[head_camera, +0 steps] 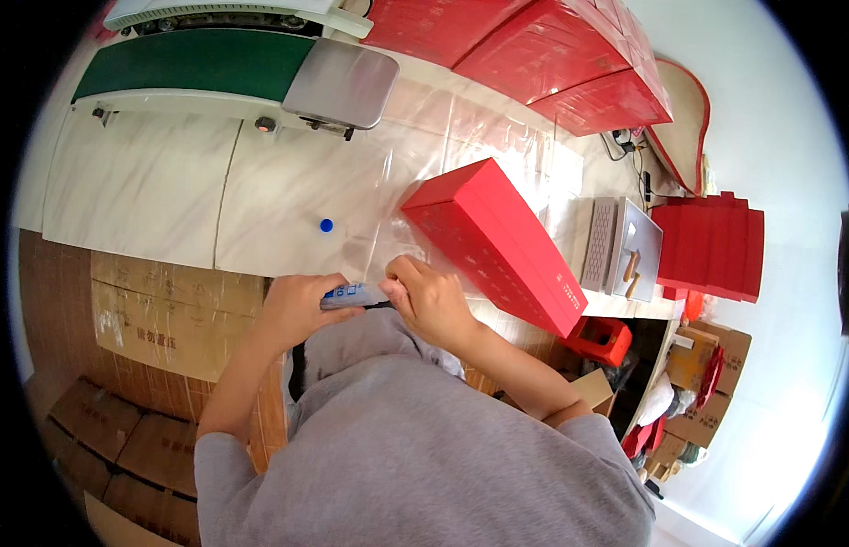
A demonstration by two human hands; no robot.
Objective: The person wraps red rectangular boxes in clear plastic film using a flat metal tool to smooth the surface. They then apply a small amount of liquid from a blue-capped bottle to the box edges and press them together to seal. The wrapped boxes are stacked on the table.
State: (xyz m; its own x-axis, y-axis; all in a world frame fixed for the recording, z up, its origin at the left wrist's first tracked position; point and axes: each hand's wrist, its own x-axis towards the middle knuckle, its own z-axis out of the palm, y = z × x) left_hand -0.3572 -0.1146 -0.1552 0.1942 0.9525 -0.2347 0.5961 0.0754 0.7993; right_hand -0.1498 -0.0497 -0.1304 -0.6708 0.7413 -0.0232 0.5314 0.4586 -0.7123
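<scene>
My left hand (298, 308) is closed around a clear container with blue printing (349, 295), held near the table's front edge, close to my lap. At the other end of the container is my right hand (424, 297), its thumb and fingers pinched together at the tip; what exactly they pinch is hidden. A small round blue cap (326, 225) lies on the marble-patterned tabletop (281, 184), beyond my left hand. Beyond and to the right of my right hand, a long red box (500, 246) rests at a slant, partly on clear plastic film (397, 239).
A machine with a green belt (199, 65) and a metal plate (342, 82) stands at the back left. Large red film-wrapped boxes (547, 61) are at the back. To the right are an open laptop (633, 253) and stacked red boxes (708, 246). Cardboard cartons (171, 328) stand below left.
</scene>
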